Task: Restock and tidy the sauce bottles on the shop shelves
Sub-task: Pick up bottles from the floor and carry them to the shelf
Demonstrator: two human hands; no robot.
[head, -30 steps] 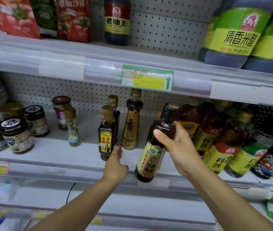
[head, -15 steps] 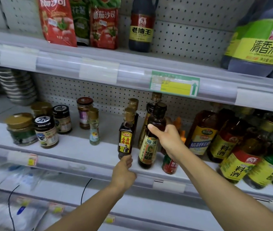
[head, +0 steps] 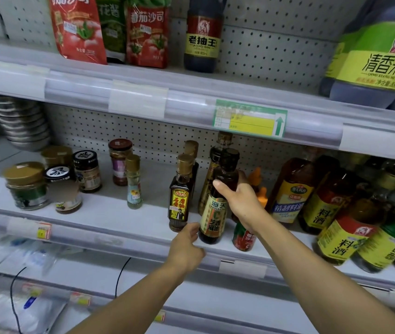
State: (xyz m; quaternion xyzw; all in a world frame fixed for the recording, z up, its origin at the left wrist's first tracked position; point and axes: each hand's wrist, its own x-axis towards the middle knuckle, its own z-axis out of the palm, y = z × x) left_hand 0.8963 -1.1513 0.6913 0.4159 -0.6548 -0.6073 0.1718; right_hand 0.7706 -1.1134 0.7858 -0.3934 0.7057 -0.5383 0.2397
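Observation:
My right hand point(head: 241, 201) grips the shoulder of a dark sesame oil bottle point(head: 213, 218) with a yellow-green label, which stands upright at the front of the middle shelf point(head: 109, 220). My left hand point(head: 185, 249) rests at the shelf's front edge just below this bottle, fingers loosely curled, holding nothing. A small dark bottle with a yellow and red label point(head: 179, 203) stands just left of the held one, with a second like it behind. A taller amber bottle point(head: 212, 174) stands directly behind the held bottle.
Cooking wine bottles point(head: 288, 191) crowd the shelf's right side, and a small red sauce bottle point(head: 243, 237) stands under my right wrist. Jars point(head: 26, 186) and a small clear bottle point(head: 134, 182) sit at left. The upper shelf carries tomato sauce pouches point(head: 147, 32) and large vinegar bottles point(head: 370, 61).
My right hand has carried the sesame oil bottle left from the cooking wine group and stood it on the shelf beside the small dark bottle. My left hand stayed at the shelf edge.

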